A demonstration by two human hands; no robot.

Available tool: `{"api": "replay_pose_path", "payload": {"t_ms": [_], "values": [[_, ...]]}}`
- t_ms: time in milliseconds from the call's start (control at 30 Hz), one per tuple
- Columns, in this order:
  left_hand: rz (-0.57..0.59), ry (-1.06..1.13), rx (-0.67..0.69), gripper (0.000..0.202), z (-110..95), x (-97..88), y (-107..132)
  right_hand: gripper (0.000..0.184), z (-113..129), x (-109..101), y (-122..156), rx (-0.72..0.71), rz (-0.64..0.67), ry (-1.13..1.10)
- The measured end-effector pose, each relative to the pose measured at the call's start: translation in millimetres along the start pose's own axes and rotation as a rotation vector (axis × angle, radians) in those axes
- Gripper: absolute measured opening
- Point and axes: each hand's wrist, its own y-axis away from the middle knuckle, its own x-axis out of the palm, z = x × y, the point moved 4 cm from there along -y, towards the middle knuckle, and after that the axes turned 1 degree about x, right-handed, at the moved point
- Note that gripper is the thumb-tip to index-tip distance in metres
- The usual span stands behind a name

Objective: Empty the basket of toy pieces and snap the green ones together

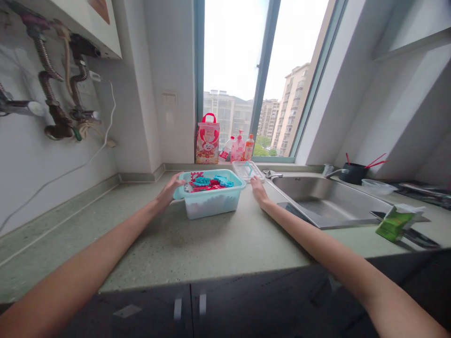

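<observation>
A light blue plastic basket [211, 204] stands on the green counter, filled with red and blue plastic pieces [209, 183]. My left hand [170, 189] reaches to the basket's left rim and touches it, fingers curled on the edge. My right hand [258, 189] lies on the counter just right of the basket, fingers stretched toward a clear plastic tray [247, 170] behind it. It holds nothing.
A steel sink [327, 204] with a tap lies to the right. On the window sill stand a red bag [207, 141] and bottles [239, 148]. A green carton [396, 223] rests at the sink's right edge. Pipes [58, 94] hang on the left wall.
</observation>
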Motion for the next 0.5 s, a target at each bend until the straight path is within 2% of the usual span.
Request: {"api": "replay_pose_path", "payload": {"t_ms": [100, 167, 333, 500], "values": [[-0.014, -0.018, 0.024, 0.079, -2.2, 0.1, -1.9, 0.082, -14.8, -0.5, -25.8, 0.074, -0.149, 0.09], [-0.005, -0.038, 0.042, 0.078, -1.8, -0.5, -3.8, 0.088, -19.5, -1.4, -43.0, 0.08, -0.205, 0.126], [0.064, -0.054, 0.046, 0.075, -0.1, -2.4, -5.8, 0.078, -31.3, 4.1, -79.6, -0.051, -0.221, 0.364], [0.095, 0.055, 0.03, 0.074, -1.3, -1.5, -3.5, 0.069, -51.9, 10.7, -106.3, 0.006, -0.249, 0.502]]}}
